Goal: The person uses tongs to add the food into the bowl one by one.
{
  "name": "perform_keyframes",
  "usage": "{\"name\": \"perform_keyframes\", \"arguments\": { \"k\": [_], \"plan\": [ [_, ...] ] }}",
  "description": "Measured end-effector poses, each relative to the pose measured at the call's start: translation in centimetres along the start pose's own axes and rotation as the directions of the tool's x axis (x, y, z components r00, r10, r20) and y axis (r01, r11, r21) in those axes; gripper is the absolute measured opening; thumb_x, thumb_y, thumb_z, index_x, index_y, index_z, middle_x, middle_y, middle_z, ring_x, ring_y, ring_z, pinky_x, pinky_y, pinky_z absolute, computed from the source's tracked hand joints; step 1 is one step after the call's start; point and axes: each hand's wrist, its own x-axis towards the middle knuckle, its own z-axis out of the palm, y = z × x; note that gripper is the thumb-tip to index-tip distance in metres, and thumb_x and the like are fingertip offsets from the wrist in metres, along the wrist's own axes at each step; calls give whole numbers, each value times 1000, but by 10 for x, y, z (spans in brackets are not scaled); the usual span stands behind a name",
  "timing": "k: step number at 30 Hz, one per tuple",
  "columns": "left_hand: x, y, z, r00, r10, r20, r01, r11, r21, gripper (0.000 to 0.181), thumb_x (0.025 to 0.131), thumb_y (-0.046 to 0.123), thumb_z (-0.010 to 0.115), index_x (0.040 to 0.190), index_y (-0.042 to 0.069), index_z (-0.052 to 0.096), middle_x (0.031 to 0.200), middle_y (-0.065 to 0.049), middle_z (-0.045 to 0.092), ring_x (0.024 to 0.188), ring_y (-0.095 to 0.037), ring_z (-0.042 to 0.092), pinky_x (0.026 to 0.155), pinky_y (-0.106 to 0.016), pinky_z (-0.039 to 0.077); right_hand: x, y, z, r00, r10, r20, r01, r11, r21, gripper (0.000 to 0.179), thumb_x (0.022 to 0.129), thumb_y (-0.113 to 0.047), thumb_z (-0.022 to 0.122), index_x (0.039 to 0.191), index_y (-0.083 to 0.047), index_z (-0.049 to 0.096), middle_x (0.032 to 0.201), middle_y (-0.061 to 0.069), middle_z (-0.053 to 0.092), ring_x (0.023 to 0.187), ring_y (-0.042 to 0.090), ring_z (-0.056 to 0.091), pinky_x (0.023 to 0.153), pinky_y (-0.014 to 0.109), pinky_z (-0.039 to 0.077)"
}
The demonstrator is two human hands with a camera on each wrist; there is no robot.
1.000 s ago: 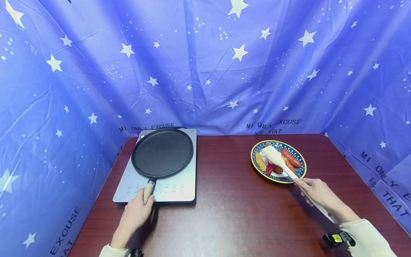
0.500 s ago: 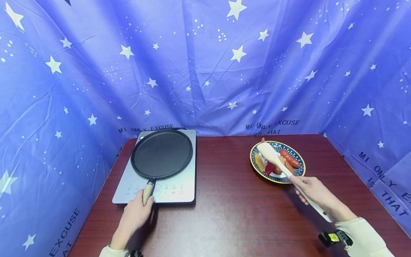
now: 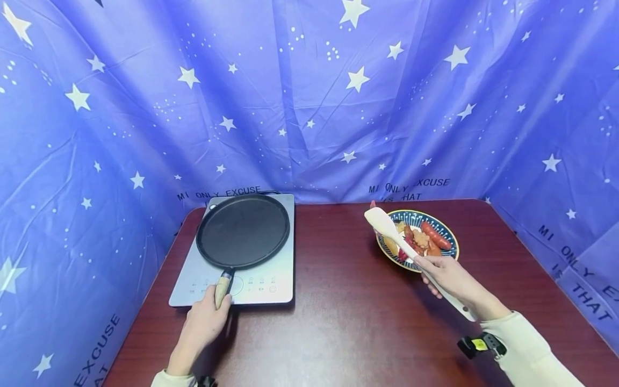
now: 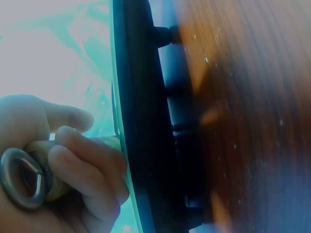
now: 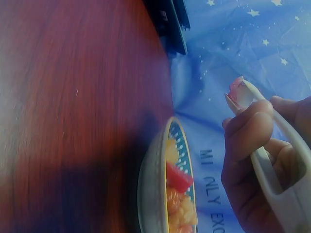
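Note:
My left hand [image 3: 203,322] grips the light wooden handle [image 3: 222,290] of a flat black frying pan [image 3: 244,231]. In the left wrist view, fingers curl round the handle near its metal ring [image 4: 22,179]. My right hand [image 3: 452,279] holds cream-coloured tongs [image 3: 384,223] tilted over the left rim of a patterned plate [image 3: 453,244]. A reddish-pink piece of food [image 5: 236,89] is pinched between the tong tips, raised above the plate's rim in the right wrist view. Sausages [image 3: 436,236] and other mixed food pieces lie on the plate.
The pan sits on a silver induction cooktop [image 3: 282,269] with touch controls at its front, on the left of a dark red wooden table [image 3: 333,301]. A blue star-patterned curtain [image 3: 314,107] hangs behind and on both sides.
The right hand has moved left with the tongs, carrying the reddish piece from over the plate to its left rim. The left hand and pan have stayed in place.

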Motion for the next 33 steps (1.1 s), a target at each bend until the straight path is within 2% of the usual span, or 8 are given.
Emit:
{"name": "perform_keyframes", "arguments": {
  "k": [6, 13, 21, 33],
  "plan": [
    [1, 0, -1, 1000, 2, 0, -2, 1000, 0, 43, 94, 31, 51, 121, -2, 44, 66, -9, 50, 60, -28, 53, 54, -46, 40, 7, -10, 14, 998, -52, 36, 50, 998, 40, 44, 98, -36, 50, 85, 5, 57, 65, 12, 52, 42, 15, 49, 39, 32, 43],
    [0, 1, -1, 1000, -2, 15, 2, 1000, -11, 44, 95, 31, 50, 122, -3, 43, 66, -9, 49, 59, -27, 51, 53, -44, 40, 14, -23, 28, 997, -51, 58, 48, 998, 41, 42, 98, -37, 50, 101, 4, 61, 65, 7, 51, 43, 14, 49, 40, 32, 44],
    [0, -1, -2, 1000, -9, 16, 9, 1000, -7, 44, 95, 31, 50, 122, -2, 43, 64, -9, 48, 59, -27, 51, 53, -44, 40, 23, -37, 48, 989, -83, 121, 72, 993, 91, 41, 99, -34, 49, 101, 6, 60, 63, 7, 50, 42, 13, 47, 39, 30, 42],
    [2, 0, -2, 1000, -13, -4, 13, 1000, -8, 40, 94, 29, 51, 120, 0, 45, 66, -11, 49, 61, -29, 53, 55, -46, 41, 40, -58, 77, 979, -84, 185, 57, 987, 147, 40, 98, -37, 50, 97, 1, 61, 64, 7, 52, 42, 12, 47, 40, 26, 40]
  ]
}}
